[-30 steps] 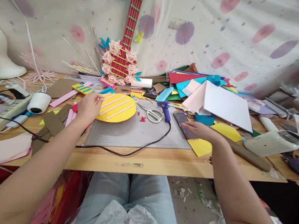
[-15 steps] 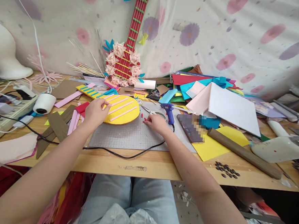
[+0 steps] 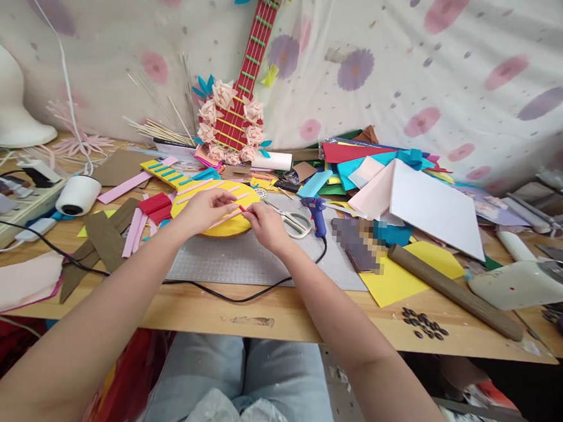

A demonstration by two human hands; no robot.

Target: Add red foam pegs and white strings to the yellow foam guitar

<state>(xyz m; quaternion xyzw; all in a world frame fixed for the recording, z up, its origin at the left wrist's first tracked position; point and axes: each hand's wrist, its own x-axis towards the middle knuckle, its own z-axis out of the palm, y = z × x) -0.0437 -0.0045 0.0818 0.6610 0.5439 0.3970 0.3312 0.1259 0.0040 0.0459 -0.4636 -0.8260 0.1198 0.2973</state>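
Note:
A yellow paper guitar shape [image 3: 181, 212] lies flat on the grey cutting mat [image 3: 219, 268], with pale pink strips across its body and teal strips on its neck. Above the body, my left hand [image 3: 209, 209] reaches rightward, thumb and fingers slightly apart, with nothing visible between them. My right hand [image 3: 265, 226] pinches a small red strip [image 3: 242, 208] over the body's right side, close to my left fingertips. Scissors [image 3: 297, 224] and a blue glue gun [image 3: 316, 215] lie just right of my right hand. Folded red paper [image 3: 156, 207] lies left of the body.
A finished red guitar [image 3: 233, 114] with paper roses leans on the wall. Paper sheets [image 3: 436, 206], a phone [image 3: 356, 245], a brown roll [image 3: 454, 290] and black beads [image 3: 423, 324] are at right. A black cord [image 3: 237, 299] crosses the front; a power strip [image 3: 16, 212] is at left.
My right hand has picked up a small red strip from the mat and moved left and up over the yellow guitar. My left hand has shifted right across the body.

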